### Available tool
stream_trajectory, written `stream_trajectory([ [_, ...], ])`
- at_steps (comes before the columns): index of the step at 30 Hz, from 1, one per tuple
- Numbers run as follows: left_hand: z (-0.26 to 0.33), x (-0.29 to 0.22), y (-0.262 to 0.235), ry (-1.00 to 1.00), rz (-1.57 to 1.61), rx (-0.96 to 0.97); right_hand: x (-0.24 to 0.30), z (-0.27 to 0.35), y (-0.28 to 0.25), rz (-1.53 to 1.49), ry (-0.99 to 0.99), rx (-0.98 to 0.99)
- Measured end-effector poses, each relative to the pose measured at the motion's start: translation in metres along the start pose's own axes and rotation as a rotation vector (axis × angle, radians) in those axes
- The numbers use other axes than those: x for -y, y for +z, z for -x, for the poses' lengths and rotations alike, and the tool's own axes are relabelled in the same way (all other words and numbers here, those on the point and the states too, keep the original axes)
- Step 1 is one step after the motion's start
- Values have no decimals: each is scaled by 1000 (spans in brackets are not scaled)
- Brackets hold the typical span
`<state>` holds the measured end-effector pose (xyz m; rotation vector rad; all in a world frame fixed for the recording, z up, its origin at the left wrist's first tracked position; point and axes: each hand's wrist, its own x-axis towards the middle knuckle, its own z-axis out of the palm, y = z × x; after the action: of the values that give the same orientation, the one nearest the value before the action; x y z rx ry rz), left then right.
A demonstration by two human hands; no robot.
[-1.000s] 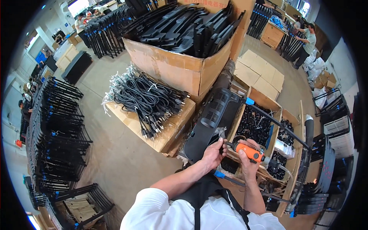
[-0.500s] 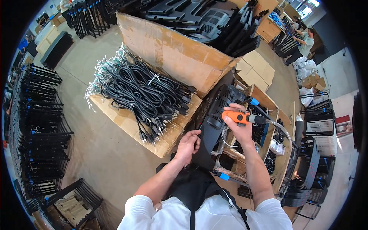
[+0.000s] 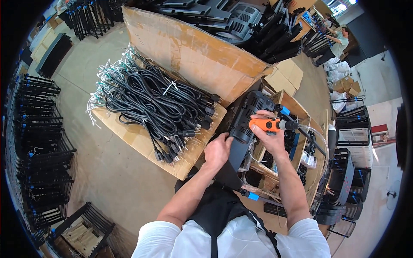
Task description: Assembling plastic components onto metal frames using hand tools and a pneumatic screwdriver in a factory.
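Note:
My right hand (image 3: 271,135) is wrapped round an orange air screwdriver (image 3: 263,125), with a clear hose (image 3: 319,132) running from its rear end. The tool lies over a black plastic housing (image 3: 229,167) with a vented, rounded bulge (image 3: 257,103). Its working tip is hard to make out against the black plastic. My left hand (image 3: 217,151) is closed at the housing's left edge, thumb and fingertips together against the plastic. Whatever it may pinch there is hidden. Blue-ended black bars (image 3: 284,109) stick out beside the housing.
Bundled black power cords (image 3: 159,101) lie on a cardboard flap (image 3: 129,130) at left. Behind stands a big carton (image 3: 193,47) of black housings. A wooden parts bin (image 3: 304,112) is at right. Black frames (image 3: 43,146) are stacked far left; a person (image 3: 337,45) works far right.
My left hand has moved up and right onto the housing's edge, its fingertips now reaching the plastic. My right hand and the screwdriver have hardly moved. The view has shifted slightly.

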<state>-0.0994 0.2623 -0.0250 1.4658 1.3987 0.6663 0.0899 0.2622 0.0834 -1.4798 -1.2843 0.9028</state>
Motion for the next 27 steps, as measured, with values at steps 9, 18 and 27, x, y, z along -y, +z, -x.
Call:
stream_trajectory([
  [9, -17, 15, 20, 269, -435, -48, 1, -1, -7, -46, 45, -18],
  [18, -15, 12, 25, 305, -442, -97, -7, -2, -13, -54, 67, -3],
  [27, -13, 12, 21, 262, -384, -82, -7, -4, -11, -59, 119, 58],
])
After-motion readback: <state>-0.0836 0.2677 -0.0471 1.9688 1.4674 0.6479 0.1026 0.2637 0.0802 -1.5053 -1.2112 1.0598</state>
